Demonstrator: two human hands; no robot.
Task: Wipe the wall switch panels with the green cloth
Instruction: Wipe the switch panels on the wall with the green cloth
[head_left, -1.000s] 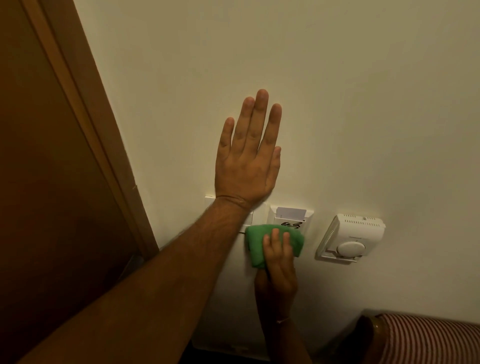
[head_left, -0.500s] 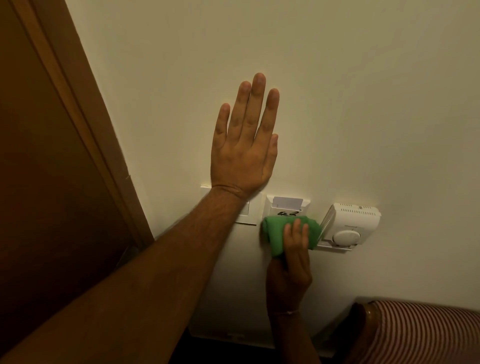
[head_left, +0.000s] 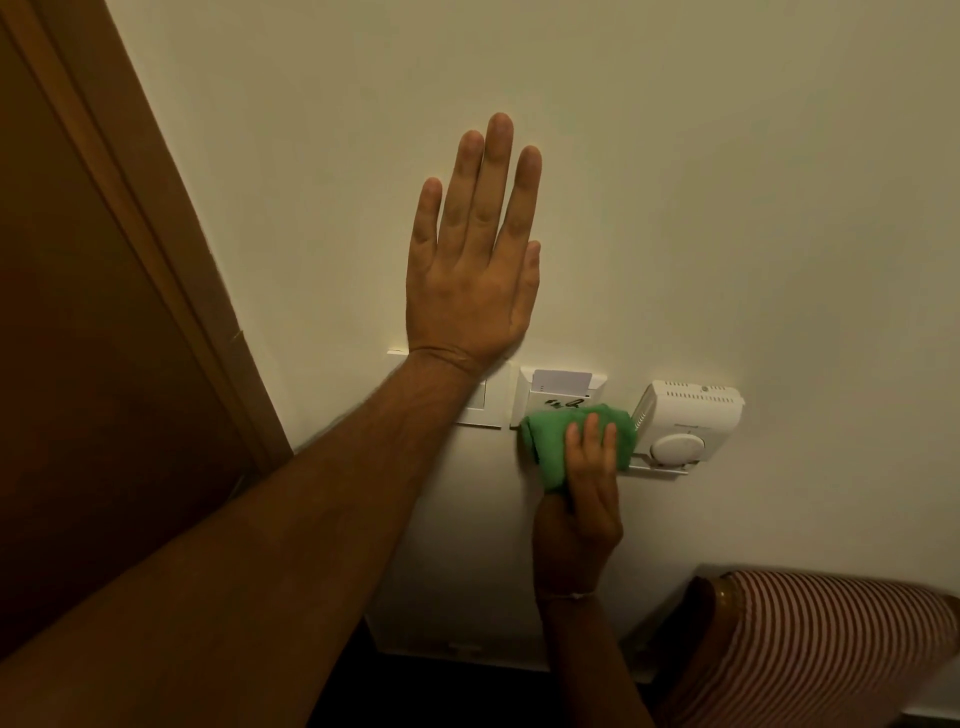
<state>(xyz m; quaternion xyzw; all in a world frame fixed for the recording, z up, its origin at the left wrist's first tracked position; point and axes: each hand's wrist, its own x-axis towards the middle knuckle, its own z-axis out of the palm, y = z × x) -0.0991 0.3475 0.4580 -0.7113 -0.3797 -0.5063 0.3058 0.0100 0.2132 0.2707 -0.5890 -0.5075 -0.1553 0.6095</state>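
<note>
Best to keep the right hand (head_left: 584, 499), fingers pinning the bunched cloth (head_left: 558, 441), rubbing evenly over the card slot (head_left: 558, 392) (left hand (head_left: 475, 265) flat, empty).

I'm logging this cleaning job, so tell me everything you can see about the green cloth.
The green cloth is a soft, bunched-up rag that looks like microfibre. The right hand presses it flat to the wall, fingers spread over its middle. It covers the lower part of the white key-card panel and reaches the left edge of the white thermostat. A fold hangs down beside the hand.
</note>
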